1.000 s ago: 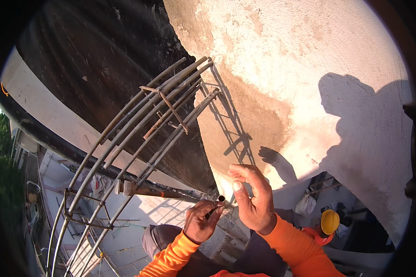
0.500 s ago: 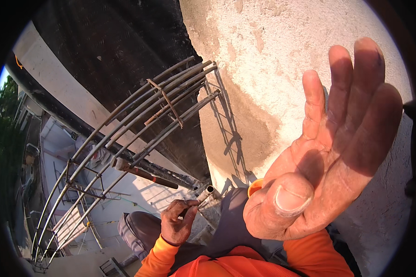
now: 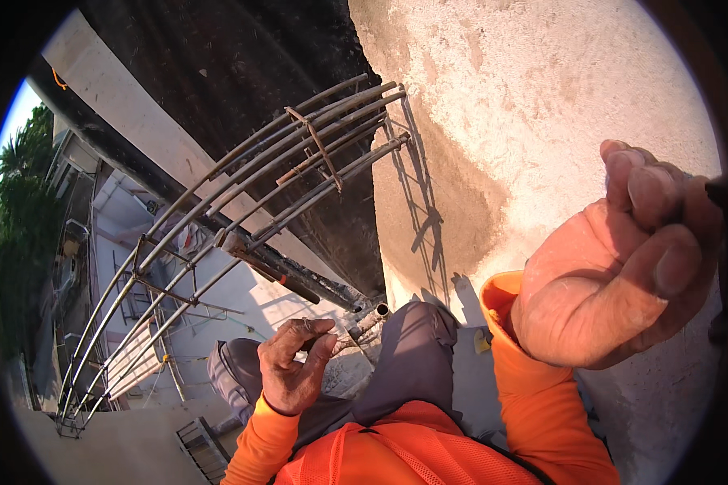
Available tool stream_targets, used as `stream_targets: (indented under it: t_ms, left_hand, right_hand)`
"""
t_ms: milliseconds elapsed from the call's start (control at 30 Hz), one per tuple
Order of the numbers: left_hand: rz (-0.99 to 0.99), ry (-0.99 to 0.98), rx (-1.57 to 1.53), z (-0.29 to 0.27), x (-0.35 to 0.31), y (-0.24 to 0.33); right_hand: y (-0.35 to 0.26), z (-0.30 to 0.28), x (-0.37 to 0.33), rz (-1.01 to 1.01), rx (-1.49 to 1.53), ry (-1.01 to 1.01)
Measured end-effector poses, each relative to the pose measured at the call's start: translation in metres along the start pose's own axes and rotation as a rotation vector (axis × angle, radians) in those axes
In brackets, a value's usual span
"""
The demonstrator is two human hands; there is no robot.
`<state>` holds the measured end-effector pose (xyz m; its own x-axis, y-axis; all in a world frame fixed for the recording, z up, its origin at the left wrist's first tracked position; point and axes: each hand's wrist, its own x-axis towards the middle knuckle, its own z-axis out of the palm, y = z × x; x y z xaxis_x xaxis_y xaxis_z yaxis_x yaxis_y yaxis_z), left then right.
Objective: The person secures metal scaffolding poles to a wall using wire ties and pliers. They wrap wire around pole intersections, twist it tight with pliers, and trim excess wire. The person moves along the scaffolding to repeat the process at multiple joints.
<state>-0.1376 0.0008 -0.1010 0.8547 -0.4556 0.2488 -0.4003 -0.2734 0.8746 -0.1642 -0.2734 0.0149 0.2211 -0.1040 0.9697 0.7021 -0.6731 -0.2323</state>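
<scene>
One hollow, round-mouthed grey metal pipe (image 3: pixel 372 318) sits just beyond the one left hand (image 3: pixel 294 368), whose thumb and forefinger nearly meet, though I cannot tell whether they pinch anything thin. The one right hand (image 3: pixel 615 267) is raised, half-curled, before one rough, pale wall (image 3: pixel 542 81). One brown, red-banded tool (image 3: pixel 268 271) lies against one rusty steel-bar cage (image 3: pixel 315 145).

A rough, pale concrete wall (image 3: pixel 558 97) with a darker patch (image 3: pixel 461 214) fills the upper right in strong sunlight, its ragged left edge meeting a dark sheet (image 3: pixel 251 40). Beside the sheet runs a pale strip (image 3: pixel 129 101) bordered by a black band (image 3: pixel 105 129). Below, at left, lie a partly sunlit floor (image 3: pixel 275 305) and green trees (image 3: pixel 28 202) under bright sky (image 3: pixel 14 125).
</scene>
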Motion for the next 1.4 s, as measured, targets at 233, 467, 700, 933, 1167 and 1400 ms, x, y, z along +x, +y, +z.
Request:
stream_targets:
  t_ms: [233, 467, 700, 933, 1167, 1400]
  left_hand:
    - [0.316, 0.162, 0.002, -0.026, 0.045, 0.054]
    - [0.419, 0.157, 0.168, -0.033, 0.055, 0.066]
    - [0.390, 0.233, 0.105, -0.040, 0.048, 0.062]
    - [0.376, 0.171, 0.013, -0.031, 0.041, 0.052]
    - [0.286, 0.149, -0.045, -0.029, 0.031, 0.045]
    - [0.285, 0.152, -0.056, -0.027, 0.027, 0.045]
  right_hand:
    - [-0.009, 0.054, -0.034, 0.733, 0.560, -0.819]
    - [-0.013, 0.053, -0.061, 1.034, 0.803, -0.855]
    - [-0.032, 0.016, -0.009, -0.164, -0.098, -0.042]
    - [-0.025, 0.010, 0.000, -0.217, -0.110, -0.183]
    - [-0.055, 0.006, -0.018, 0.024, 0.081, -0.095]
    - [-0.089, 0.016, -0.032, 0.103, 0.256, -0.142]
